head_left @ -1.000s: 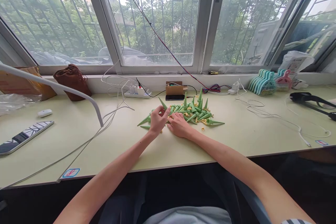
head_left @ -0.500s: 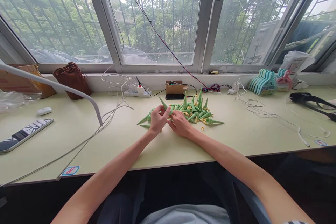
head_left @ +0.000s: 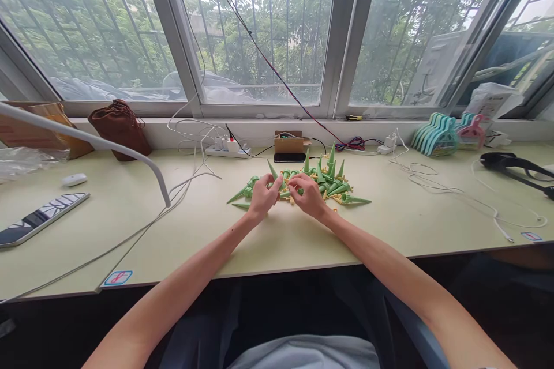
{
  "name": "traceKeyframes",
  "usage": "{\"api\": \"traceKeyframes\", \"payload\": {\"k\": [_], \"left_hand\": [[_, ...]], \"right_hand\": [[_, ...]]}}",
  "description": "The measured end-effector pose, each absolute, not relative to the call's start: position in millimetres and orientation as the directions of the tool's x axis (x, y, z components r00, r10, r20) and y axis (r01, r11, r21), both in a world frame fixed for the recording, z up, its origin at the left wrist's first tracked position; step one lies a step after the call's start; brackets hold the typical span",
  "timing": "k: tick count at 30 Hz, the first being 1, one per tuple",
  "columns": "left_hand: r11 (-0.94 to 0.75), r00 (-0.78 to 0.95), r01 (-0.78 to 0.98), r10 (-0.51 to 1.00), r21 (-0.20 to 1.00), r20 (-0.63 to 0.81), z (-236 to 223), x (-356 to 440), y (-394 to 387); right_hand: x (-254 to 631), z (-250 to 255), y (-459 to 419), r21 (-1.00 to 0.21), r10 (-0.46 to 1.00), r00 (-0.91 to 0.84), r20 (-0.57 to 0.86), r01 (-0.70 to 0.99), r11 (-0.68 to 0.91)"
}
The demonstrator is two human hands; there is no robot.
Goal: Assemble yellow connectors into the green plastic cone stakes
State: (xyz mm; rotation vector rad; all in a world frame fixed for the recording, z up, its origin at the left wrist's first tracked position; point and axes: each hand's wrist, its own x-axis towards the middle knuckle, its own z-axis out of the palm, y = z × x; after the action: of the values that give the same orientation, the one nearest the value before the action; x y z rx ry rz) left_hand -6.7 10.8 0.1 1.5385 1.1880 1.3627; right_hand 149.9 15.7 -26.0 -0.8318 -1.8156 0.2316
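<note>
A green plastic cone-shaped spike (head_left: 272,169) points up and to the left out of my left hand (head_left: 263,197), whose fingers are closed around its wide end. Just to the right, my right hand (head_left: 310,198) has its thumb and fingertips pinched together close to that end. Whatever the pinch holds is too small to make out. Around and behind both hands lies a pile of similar green spikes (head_left: 332,187), a few standing upright, with small yellow plastic parts among them. One loose yellow part (head_left: 334,210) sits by my right wrist.
Behind the pile are a small open cardboard box (head_left: 289,143) and a black phone (head_left: 289,157). A power strip (head_left: 228,151) and cables run along the wall. Another phone (head_left: 41,219) lies left; teal hangers (head_left: 435,135) and black headphones (head_left: 515,170) are right.
My right hand has drawn back slightly to the right and up, away from my left hand, and its fingers are now pinched. My left hand keeps the green spike in nearly the same place.
</note>
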Motion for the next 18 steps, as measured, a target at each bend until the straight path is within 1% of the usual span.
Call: {"api": "traceKeyframes", "payload": {"k": [5, 10, 18], "left_hand": [[-0.345, 0.069, 0.135, 0.939, 0.929, 0.338, -0.5, -4.5, 8.3], [-0.372, 0.129, 0.138, 0.926, 0.918, 0.355, -4.3, -4.5, 8.3], [-0.395, 0.143, 0.191, 0.917, 0.899, 0.373, -4.2, -3.8, 5.9]], "right_hand": [[150.5, -25.2, 15.2, -0.530, 0.631, -0.179, 0.755, 0.402, 0.747], [150.4, -25.4, 15.4, -0.534, 0.633, -0.184, 0.752, 0.393, 0.749], [152.4, -26.8, 17.3, -0.559, 0.661, -0.192, 0.726, 0.396, 0.729]]}}
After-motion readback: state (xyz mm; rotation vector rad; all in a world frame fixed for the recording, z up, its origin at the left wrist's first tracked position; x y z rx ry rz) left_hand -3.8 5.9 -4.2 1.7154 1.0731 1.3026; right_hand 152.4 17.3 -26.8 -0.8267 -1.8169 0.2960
